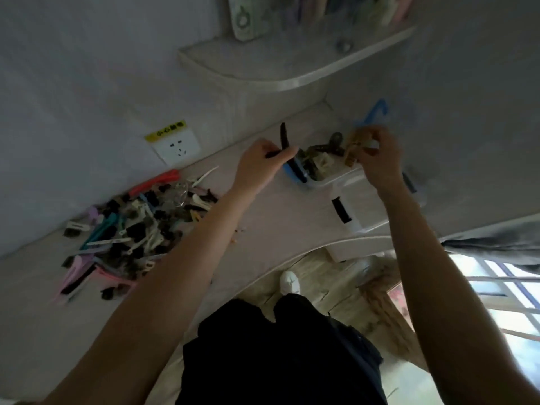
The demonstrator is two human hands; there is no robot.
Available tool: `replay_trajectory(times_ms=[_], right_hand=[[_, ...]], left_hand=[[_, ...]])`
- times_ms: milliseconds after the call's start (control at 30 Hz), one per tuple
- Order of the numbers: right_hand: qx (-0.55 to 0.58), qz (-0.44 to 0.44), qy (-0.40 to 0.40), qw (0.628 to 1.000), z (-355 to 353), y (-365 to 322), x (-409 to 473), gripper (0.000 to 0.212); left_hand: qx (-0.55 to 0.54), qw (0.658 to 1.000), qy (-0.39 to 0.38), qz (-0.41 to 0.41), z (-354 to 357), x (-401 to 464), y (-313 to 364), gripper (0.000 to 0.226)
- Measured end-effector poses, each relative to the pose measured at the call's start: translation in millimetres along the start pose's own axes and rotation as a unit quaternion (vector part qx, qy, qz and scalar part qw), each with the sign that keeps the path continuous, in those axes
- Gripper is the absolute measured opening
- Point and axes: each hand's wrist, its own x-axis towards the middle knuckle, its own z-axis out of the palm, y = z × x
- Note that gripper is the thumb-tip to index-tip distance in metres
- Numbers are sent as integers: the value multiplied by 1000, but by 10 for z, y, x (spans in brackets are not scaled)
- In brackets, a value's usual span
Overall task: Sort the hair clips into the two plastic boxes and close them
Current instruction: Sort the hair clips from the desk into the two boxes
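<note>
Hair clips (125,229) mostly lie heaped on the worktop (277,211), well left of our plastic box (336,182), over which our left hand (263,162) pinches a dark clip (283,135) and our right hand (380,153) holds a tan one (352,147), so most sorting and closing remain.

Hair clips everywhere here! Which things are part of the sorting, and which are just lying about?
Part of the job:
pile of hair clips
plastic box with clips inside
dark clip held by the left hand
tan clip held by the right hand

Just lying about:
wall socket
shelf
white shoe
</note>
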Motion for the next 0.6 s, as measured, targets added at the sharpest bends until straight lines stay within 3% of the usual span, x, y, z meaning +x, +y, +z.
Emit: replay_trajectory(times_ms=[200,300,400,500,600], right_hand=[[-101,-71,-44,991,-322,129,401,31],[-143,-134,-102,975,-367,231,518,27],[-224,-199,-145,943,-343,303,621,31],[-332,-232,-173,898,-275,352,704,45],[-361,-232,-209,879,-149,305,666,61]], left_hand=[[191,981,6,4,1007,617,532,40],[212,977,-14,-23,1151,742,481,48],[172,984,-35,-8,1135,690,391,32],[37,998,44,29,987,478,272,32],[30,990,119,72,697,199,66,31]])
